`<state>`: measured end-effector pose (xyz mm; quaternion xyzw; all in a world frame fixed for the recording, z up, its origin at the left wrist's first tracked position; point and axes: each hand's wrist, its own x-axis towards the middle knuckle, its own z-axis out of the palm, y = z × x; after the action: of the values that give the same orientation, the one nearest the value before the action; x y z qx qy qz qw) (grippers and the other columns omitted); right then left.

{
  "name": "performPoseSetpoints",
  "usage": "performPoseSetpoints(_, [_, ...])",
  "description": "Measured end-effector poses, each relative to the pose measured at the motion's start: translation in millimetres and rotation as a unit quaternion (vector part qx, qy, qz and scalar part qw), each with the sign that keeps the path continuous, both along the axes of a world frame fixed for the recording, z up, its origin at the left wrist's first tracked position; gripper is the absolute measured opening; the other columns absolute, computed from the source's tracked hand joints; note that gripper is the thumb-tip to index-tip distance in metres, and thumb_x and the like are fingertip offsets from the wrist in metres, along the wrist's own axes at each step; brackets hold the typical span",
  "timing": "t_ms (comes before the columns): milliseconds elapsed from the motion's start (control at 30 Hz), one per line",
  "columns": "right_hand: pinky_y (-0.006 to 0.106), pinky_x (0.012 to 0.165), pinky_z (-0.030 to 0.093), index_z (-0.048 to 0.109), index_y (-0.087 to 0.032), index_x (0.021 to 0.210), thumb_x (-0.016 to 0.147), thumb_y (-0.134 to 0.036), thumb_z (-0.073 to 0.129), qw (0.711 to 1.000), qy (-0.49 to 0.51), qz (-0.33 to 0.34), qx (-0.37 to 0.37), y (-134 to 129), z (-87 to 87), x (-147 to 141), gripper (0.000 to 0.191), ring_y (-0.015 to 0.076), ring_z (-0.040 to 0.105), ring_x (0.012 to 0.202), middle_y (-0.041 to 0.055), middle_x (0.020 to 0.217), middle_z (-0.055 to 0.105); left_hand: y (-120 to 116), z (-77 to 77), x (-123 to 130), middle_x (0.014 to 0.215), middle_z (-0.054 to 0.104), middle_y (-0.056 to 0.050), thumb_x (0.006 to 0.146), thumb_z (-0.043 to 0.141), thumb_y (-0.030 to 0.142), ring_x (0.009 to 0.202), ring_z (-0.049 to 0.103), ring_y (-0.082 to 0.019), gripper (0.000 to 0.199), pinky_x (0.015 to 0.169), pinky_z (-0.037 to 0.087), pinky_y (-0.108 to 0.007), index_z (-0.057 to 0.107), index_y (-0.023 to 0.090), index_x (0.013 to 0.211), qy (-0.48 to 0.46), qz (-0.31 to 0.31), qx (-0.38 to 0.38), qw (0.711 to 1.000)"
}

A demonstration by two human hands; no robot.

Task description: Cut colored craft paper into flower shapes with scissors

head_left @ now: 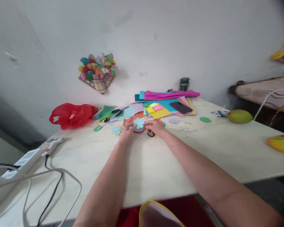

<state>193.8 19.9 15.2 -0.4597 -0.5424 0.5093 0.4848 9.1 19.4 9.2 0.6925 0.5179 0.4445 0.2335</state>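
A light blue paper flower [139, 123] lies between my two hands, above a small stack of round paper pieces. My left hand [127, 129] grips its left edge with thumb and a finger, while other fingers stick up. On the opposite edge, my right hand [154, 127] pinches the flower between closed fingertips. Scissors with dark handles [150, 133] lie partly under my right hand. Left of my left hand is a small pile of light blue paper flowers [117, 130].
Coloured paper sheets [164, 110], a phone [181, 107] and larger scissors [115, 115] lie toward the wall. A red plastic bag [72, 116] is at left, near a power strip [26, 164] with loose cables. A green mango [239, 116] and yellow fruit [281, 144] sit right.
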Motion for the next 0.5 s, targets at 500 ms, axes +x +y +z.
performPoseSetpoints(500, [0.015, 0.033, 0.032, 0.062, -0.015, 0.058, 0.075, -0.013, 0.066, 1.000, -0.007, -0.001, 0.013, 2.2, -4.5, 1.4, 0.017, 0.0063, 0.047, 0.038, -0.0008, 0.050, 0.062, 8.6, -12.6, -1.6, 0.141, 0.056, 0.001, 0.090, 0.040, 0.031, 0.149, 0.019, -0.024, 0.029, 0.121, 0.020, -0.051, 0.068, 0.026, 0.085, -0.056, 0.006, -0.014, 0.998])
